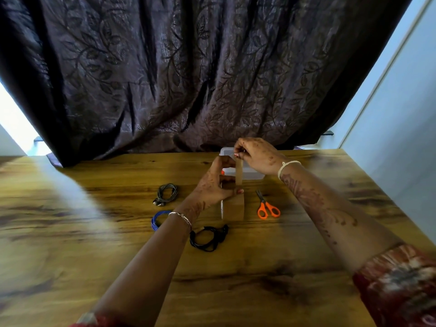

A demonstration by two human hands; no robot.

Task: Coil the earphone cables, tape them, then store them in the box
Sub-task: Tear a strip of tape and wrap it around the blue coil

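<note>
Near edge: bare wooden bench (259, 279); both forearms reach in from the near side, the right one in a red patterned sleeve (398, 282).
Black earphone coil (208, 237): lies on the bench nearest the viewer, just right of the left wrist; a small brownish patch on its far side, too small to identify.
Blue earphone coil (157, 219): left of the black coil, partly hidden behind the left wrist.
Grey earphone coil (166, 193): farther than the blue coil, its earbuds at the near-left end.
Scissors (266, 206): orange handles toward the viewer, blades pointing far; right of the tape roll, apart from it.
Tape roll (233, 206): brown, seen edge-on, held above the bench.
Left hand (215, 185): grip closed on the tape roll.
Tape strip (239, 172): runs upward from the roll to the right hand.
Right hand (256, 155): grip pinched on the strip's free end.
Box (250, 173): translucent plastic, on the bench behind the hands, partly hidden by them.
Curtain (188, 67): dark, leaf-patterned, hanging beyond the far edge.
</note>
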